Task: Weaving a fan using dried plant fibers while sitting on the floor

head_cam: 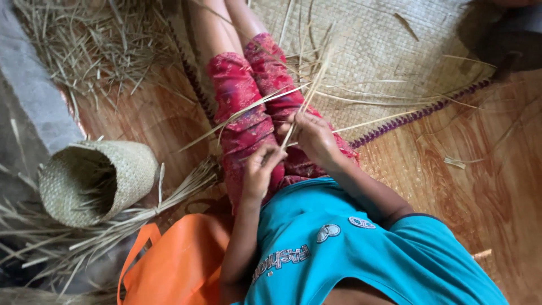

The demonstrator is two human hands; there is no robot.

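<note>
Over the lap, just above the red patterned trousers [240, 107]: both hands busy with a few long straw strips [307, 93]. Left hand [261, 169] closed narrow, fingertips pinching the lower ends of the strips. Right hand [314, 136] curled around the same strips a little higher, touching them from the other side. Pale, flat and dry, thin as ribbons, fanning up and outward from the hands; one reaching left across the thigh, others spreading right over the woven mat [384, 45]. Possibly crossed or plaited where the two hands meet, though too small and blurred to tell for sure.

Left of the legs, lying tipped on its side on the wooden floor [485, 186]: a small woven basket [113, 172], same pale straw colour, open mouth turned toward the lower left. Beneath and beside it, a loose bundle of long strips [84, 237]. Near the left elbow, an orange bag [178, 265]. At the top left, a heap of scattered straw [84, 45].
</note>
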